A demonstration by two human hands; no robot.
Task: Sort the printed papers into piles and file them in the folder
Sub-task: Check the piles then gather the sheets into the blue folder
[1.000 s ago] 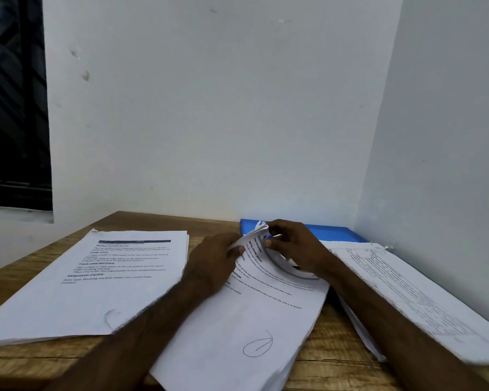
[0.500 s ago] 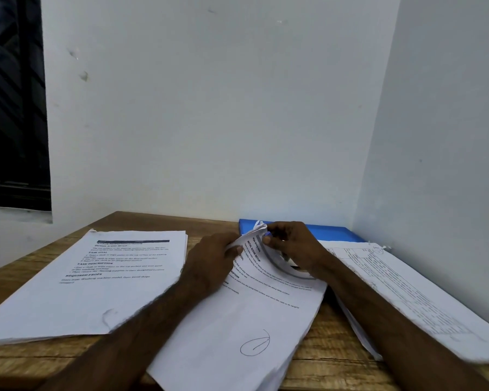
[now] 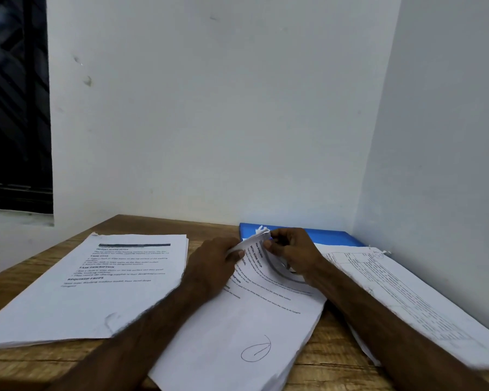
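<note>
Dim, cool, even light; soft focus, wide-angle bending at edges.

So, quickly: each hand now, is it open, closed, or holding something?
Left hand: closed, pinching the curled top corner of the middle pile.
Right hand: closed, pinching the same curled corner.

Your two forearms come in from the near edge and converge; your left hand [image 3: 218, 266] lies knuckles up, its thumb pinching the lifted corner of the top sheet [image 3: 256, 251] against curled fingers. Your right hand [image 3: 292, 255] faces it, just beside it; its fingers are curled, thumb and forefinger pinching the same corner
</note>
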